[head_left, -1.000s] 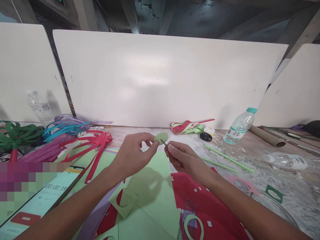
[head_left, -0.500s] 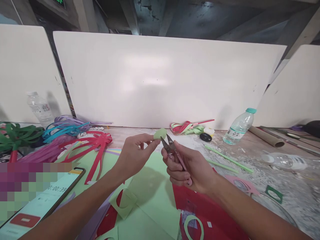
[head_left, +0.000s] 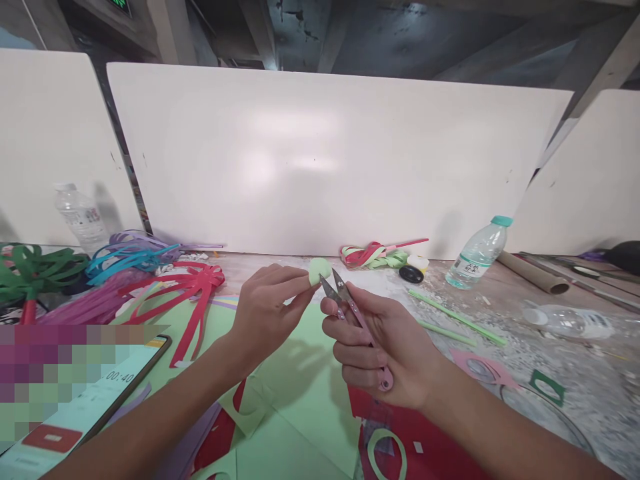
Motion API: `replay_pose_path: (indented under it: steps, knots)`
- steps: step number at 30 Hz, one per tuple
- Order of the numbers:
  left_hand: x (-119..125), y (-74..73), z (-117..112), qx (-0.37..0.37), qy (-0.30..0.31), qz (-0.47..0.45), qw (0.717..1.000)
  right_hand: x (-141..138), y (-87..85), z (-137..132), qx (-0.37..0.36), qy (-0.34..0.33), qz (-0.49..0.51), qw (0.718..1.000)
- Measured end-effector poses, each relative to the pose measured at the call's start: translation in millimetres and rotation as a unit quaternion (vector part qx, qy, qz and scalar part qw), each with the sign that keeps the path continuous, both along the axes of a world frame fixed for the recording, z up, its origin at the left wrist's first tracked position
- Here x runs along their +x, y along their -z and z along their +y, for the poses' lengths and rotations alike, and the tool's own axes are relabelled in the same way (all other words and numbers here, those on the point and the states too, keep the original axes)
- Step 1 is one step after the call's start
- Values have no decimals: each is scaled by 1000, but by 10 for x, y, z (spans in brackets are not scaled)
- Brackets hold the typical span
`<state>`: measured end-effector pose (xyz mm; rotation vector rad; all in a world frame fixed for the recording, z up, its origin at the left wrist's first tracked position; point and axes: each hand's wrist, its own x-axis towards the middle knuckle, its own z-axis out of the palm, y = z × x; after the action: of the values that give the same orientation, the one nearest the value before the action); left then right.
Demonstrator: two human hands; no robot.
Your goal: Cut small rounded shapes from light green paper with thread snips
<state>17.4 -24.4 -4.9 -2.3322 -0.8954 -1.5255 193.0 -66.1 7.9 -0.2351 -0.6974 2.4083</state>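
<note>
My left hand [head_left: 273,303] pinches a small rounded piece of light green paper [head_left: 319,270] between thumb and fingertips. In my right hand [head_left: 383,333] is a pair of pink-handled thread snips [head_left: 363,325], its blades parted at the right edge of the paper piece. Below both hands lie large light green sheets [head_left: 300,400] and a red sheet [head_left: 430,440]. A light green paper ring [head_left: 387,460] rests on the red one. Left of it, a green square with a round hole [head_left: 247,417] lies on the sheets.
A phone [head_left: 110,393] showing a timer lies at the left, near red paper strips [head_left: 200,280] and a green strip bundle [head_left: 40,267]. Toward the back right stand a tilted water bottle [head_left: 475,257], a cardboard tube [head_left: 535,273] and green sticks [head_left: 460,317]. A white panel [head_left: 325,160] rises behind.
The green paper piece has turned slightly in my left fingers. My right hand and the snips have shifted a little down, and the handles have spread a bit.
</note>
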Motion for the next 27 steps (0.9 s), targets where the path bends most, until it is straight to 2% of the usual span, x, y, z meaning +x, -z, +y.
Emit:
replay_pose_path:
  steps: [4,7,14,19,22,25,27]
  knots:
    - [-67,-12,54,95,-56,70,991,17,-25,-22,-11,-13,4,1000]
    - [-113,-33,82,133,-73,100,983,30,-45,-25,-19,-31,5,999]
    - [-160,-44,122,163,-56,94,980,32,-49,-13,-21,-51,12,998]
    - [-129,-11,124,163,-48,86,982,20,-37,-13,-4,-33,-3,999]
    - [-95,-10,94,110,-43,74,990,-1,-23,-9,32,6,-42,999]
    - [-80,-50,43,-18,-19,71,997,-16,4,14,85,60,-115,988]
    - [-82,-92,8,-103,2,57,993,-13,28,40,126,105,-182,970]
